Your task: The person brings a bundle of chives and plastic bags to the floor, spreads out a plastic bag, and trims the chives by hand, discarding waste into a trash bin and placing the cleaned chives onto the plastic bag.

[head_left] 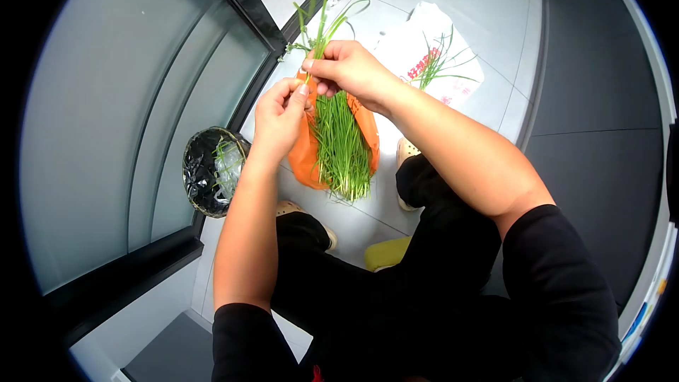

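Can count one left hand (278, 119) and one right hand (350, 74), two in all; one small bunch of green stalks (322, 34) between the fingers (318, 68); one thick bundle (341, 138) in one orange bag (304, 159); one loose cluster (436, 71) on one white bag (461, 86) at far right. Can also count two black sleeves (559, 276), two cream shoes (406, 150), one lined bin (201, 173) at left and one yellow-green object (387, 252) near. Cannot count single stalks.

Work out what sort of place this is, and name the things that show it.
Probably indoors in a home, perhaps a kitchen or hallway; the exact room is unclear. Pale grey floor tiles, a black-framed frosted-glass panel and a round bin lined with black plastic suggest it.
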### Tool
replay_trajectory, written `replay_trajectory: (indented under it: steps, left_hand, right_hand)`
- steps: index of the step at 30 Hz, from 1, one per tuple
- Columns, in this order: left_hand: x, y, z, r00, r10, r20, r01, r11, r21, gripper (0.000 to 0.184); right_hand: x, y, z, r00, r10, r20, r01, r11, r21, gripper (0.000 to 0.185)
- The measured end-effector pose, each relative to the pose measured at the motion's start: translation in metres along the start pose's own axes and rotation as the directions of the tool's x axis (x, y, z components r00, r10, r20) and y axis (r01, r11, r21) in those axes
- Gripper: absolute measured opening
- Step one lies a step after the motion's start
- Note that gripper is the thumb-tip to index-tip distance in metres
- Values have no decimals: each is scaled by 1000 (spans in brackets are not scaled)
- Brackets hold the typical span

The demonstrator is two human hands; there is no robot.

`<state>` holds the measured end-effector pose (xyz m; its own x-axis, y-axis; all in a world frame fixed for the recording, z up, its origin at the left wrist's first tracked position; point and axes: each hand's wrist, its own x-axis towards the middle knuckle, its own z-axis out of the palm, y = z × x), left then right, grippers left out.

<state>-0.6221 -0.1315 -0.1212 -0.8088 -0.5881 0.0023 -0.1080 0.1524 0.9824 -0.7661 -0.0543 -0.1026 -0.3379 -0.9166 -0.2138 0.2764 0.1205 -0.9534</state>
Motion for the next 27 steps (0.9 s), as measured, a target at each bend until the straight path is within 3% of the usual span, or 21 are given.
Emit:
replay_trajectory:
  steps: [3,8,10,15,17,18,21,27]
  left_hand:
    - [0,9,0,1000,-17,-22,16,1000,-21,16]
    - [4,-1,-14,987,-95,133,102,994,-49,17]
    - [5,-4,-15,987,-116,113,127,987,-101,18]
    - [0,10,4,989,-144,-36,135,972,-191,19]
    - [-1,9,7,994,-67,-86,60,995,-73,19]
    - [0,5,5,994,-67,-86,61,995,-73,19]
    - [2,-2,-1,996,-42,-81,37,997,-63,17]
    - [3,5,2,999,-38,-25,36,995,-91,17]
  right_hand:
    - [-3,-5,-3,999,-14,-50,16,999,40,16]
    - [-5,-9,-6,990,-33,-134,43,996,72,17]
    - [-6,-13,-8,988,-19,-156,32,996,79,19]
    - [-3,-4,-4,995,-3,-99,3,1000,-5,17]
    - [-3,-2,0,999,-20,-49,20,1000,14,19]
    - [-4,0,2,1000,-4,10,5,998,-62,20]
    - [-2,5,3,998,-22,58,25,998,-60,21]
    - [-6,-8,-5,999,-42,16,43,994,-102,26]
